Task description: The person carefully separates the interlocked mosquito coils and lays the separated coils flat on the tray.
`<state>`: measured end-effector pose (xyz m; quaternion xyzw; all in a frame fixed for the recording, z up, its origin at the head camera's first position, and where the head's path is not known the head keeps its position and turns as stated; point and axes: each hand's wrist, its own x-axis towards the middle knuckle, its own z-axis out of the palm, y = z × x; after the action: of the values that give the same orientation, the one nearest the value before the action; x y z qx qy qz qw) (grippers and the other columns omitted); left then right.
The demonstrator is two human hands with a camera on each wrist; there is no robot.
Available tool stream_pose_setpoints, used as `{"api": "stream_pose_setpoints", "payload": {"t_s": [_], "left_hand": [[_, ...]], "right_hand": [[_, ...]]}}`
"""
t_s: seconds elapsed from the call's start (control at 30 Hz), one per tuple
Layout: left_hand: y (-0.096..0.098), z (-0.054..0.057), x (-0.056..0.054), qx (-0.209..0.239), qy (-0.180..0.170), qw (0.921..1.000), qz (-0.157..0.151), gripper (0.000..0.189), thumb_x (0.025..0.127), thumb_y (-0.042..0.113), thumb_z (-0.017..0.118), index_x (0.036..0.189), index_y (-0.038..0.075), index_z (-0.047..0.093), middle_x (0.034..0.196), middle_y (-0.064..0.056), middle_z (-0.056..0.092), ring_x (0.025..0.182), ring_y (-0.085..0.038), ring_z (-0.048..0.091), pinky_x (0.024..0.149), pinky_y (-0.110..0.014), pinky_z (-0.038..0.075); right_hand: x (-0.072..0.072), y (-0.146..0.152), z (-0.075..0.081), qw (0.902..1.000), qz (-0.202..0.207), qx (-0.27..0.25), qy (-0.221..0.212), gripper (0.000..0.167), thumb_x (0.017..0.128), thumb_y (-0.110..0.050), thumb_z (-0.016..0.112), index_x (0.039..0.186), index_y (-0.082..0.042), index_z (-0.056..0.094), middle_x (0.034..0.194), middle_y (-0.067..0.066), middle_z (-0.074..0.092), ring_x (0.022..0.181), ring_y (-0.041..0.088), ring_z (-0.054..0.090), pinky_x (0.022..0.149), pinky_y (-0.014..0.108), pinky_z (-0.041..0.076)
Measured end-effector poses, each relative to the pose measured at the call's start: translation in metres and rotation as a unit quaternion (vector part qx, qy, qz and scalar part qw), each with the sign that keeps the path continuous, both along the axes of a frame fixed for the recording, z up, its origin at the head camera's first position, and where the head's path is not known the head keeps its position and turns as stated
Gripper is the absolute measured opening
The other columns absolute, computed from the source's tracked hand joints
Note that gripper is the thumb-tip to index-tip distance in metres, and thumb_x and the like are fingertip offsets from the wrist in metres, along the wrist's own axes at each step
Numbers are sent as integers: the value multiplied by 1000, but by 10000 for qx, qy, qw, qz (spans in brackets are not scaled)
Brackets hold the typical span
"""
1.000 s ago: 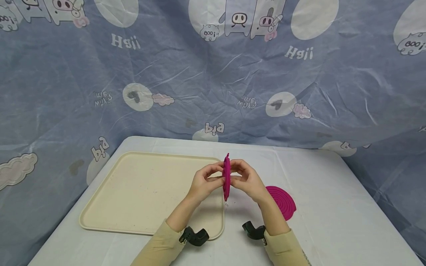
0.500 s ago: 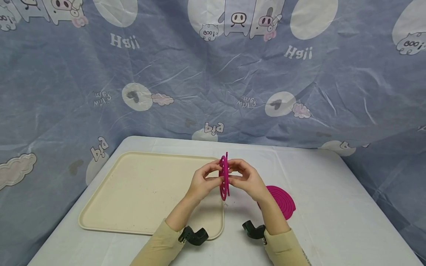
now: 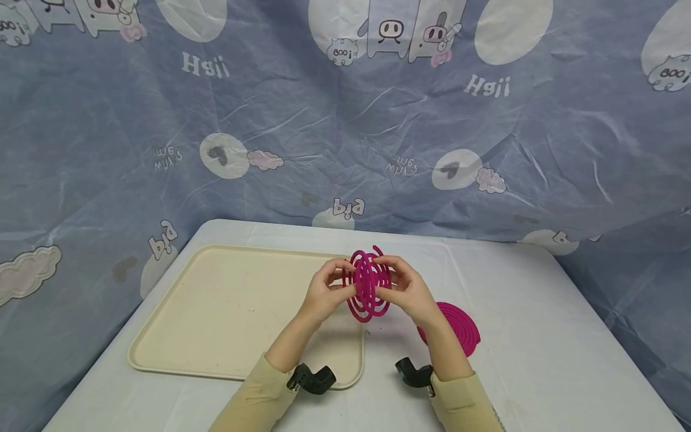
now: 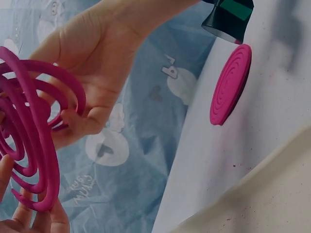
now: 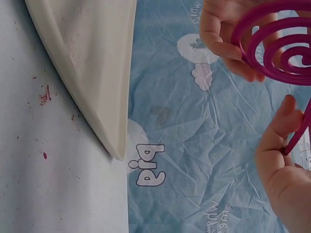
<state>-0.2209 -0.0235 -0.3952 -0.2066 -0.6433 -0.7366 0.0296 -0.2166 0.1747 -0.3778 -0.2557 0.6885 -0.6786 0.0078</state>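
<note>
A magenta spiral coil (image 3: 366,285) is held up between both hands, over the tray's right edge. Its rings stand apart, fanned out to both sides. The left hand (image 3: 324,291) pinches it from the left with thumb and fingers. From the other side the right hand (image 3: 410,291) grips it between thumb and fingers. Some fingertips are hidden behind the rings. In the right wrist view the loops of the coil (image 5: 277,43) show wide gaps between them. A second magenta spiral disc (image 3: 459,327) lies flat on the table, partly behind the right forearm; its rings sit close together.
A cream tray (image 3: 232,306) takes up the left part of the white table (image 3: 529,336). Small reddish crumbs (image 5: 45,94) lie near the tray's edge. Black wrist cameras (image 3: 313,379) stick out from both sleeves. A patterned blue cloth (image 3: 335,120) hangs behind.
The held coil was a thin, flat disc seen edge-on; its rings have now spread widely apart. The hands have moved slightly away from each other. The second disc lies where it was.
</note>
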Motion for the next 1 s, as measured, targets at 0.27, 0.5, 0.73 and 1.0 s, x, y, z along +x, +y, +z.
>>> {"api": "stream_pose_setpoints", "payload": {"t_s": [0.27, 0.5, 0.73, 1.0], "left_hand": [[-17, 5, -8, 629, -547, 9961, -294, 37, 78, -8, 69, 112, -3, 55, 114, -13, 54, 97, -23, 58, 81, -34, 54], [-32, 11, -10, 538, -740, 9956, -206, 26, 81, -7, 67, 106, -5, 63, 107, -9, 60, 98, -23, 56, 81, -26, 52], [-47, 17, -9, -497, -401, 9973, -349, 20, 84, -1, 66, 104, -8, 66, 98, -19, 64, 75, -17, 63, 70, -27, 55], [-56, 19, -9, -1191, -236, 9848, -1245, 23, 83, 2, 69, 104, -6, 68, 94, -16, 66, 74, -14, 61, 65, -24, 54]], "right_hand": [[-1, 7, 1, 9994, -253, -99, -211, 49, 80, 13, 61, 125, 6, 45, 120, 16, 46, 90, 19, 63, 75, 36, 55], [-1, 9, 2, 9978, -595, 115, -268, 47, 79, 9, 67, 122, 4, 50, 115, 14, 52, 99, 21, 59, 79, 33, 54], [-1, 20, 3, 9969, -262, 675, -310, 36, 83, -2, 69, 116, 6, 57, 91, 6, 65, 79, 18, 65, 72, 32, 56], [-2, 31, 4, 9912, 536, 1198, -197, 29, 86, -1, 64, 113, 9, 62, 92, 16, 67, 75, 16, 66, 65, 31, 56]]}}
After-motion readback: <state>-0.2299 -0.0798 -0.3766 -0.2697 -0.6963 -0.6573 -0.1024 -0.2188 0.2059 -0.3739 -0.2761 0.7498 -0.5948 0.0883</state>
